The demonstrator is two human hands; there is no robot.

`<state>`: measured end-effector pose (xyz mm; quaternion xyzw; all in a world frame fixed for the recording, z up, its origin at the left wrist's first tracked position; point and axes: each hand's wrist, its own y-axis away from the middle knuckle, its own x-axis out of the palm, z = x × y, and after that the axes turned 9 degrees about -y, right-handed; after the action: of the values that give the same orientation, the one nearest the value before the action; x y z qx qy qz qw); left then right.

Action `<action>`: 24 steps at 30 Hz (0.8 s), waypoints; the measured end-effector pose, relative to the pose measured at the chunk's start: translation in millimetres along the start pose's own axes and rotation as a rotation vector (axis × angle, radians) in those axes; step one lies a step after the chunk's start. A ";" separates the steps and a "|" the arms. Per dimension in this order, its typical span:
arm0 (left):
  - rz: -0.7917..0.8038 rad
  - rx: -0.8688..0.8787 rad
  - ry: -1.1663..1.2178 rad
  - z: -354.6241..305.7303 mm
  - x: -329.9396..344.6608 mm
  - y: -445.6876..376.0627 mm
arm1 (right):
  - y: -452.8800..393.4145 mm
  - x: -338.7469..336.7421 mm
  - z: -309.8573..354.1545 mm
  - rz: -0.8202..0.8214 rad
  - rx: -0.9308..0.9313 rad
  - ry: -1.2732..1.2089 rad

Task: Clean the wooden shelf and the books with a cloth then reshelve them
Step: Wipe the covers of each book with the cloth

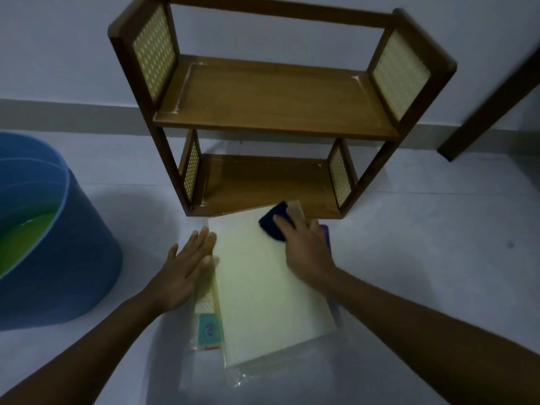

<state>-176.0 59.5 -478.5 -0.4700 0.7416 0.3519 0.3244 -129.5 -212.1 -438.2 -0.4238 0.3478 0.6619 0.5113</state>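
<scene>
A two-tier wooden shelf (274,103) with cane side panels stands on the floor against the wall, both tiers bare. In front of it lies a pale cream book (263,287) on top of a small stack; a book with a teal label (209,328) pokes out at the left and a purple one (325,235) at the right. My right hand (306,247) presses a dark blue cloth (276,222) flat onto the cream book's far right corner. My left hand (187,264) lies flat with straight fingers against the book's left edge.
A blue bucket (67,258) holding greenish liquid stands on the floor at the left. A dark wooden furniture leg (491,106) slants down at the right. A clear plastic sheet (242,381) lies under the stack.
</scene>
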 end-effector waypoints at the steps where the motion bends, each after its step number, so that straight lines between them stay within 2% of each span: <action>1: -0.007 -0.001 -0.008 1.4 -2.0 -0.3 | 20.0 6.4 8.9 0.012 -0.092 0.028; 3: -0.023 0.001 -0.020 1.5 -5.8 -4.9 | 67.6 17.0 29.7 0.105 -0.369 -0.010; 5: -0.034 0.013 -0.041 -3.2 -5.3 -8.3 | 100.4 19.2 31.4 0.283 -0.605 -0.020; 6: -0.022 0.020 -0.064 -5.7 -4.8 -8.4 | 104.0 16.7 22.7 0.313 -0.655 0.002; 7: 0.004 0.024 -0.103 -7.9 -4.7 -6.4 | 103.2 14.6 9.7 0.266 -0.644 0.017; 9: 0.053 0.034 -0.219 -8.9 -9.4 0.4 | 88.8 8.3 -21.8 0.088 -0.483 0.008; 11: 0.086 0.074 -0.373 -10.2 -17.0 13.1 | 72.4 -5.4 -55.7 -0.036 -0.232 -0.026; 13: 0.122 0.175 -0.489 -14.8 -20.2 30.1 | 62.2 -19.4 -88.1 -0.093 -0.006 -0.063; 15: 0.123 0.292 -0.511 -25.9 -16.8 41.9 | 59.3 -24.4 -118.9 -0.129 0.144 -0.093; 17: 0.066 0.407 -0.491 -41.3 -6.5 42.2 | 67.0 -17.5 -141.5 -0.091 0.189 -0.127; 20: -0.012 0.598 -0.634 -60.0 16.7 30.8 | 89.1 1.5 -148.1 0.044 0.145 -0.145; 24: -0.009 0.671 -0.729 -66.8 27.2 30.9 | 95.2 -11.9 -136.2 0.160 0.176 -0.092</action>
<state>-224.1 1.1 -457.7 -0.1891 0.6503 0.2338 0.6977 -192.7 -360.8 -479.0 -0.3172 0.4134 0.6864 0.5074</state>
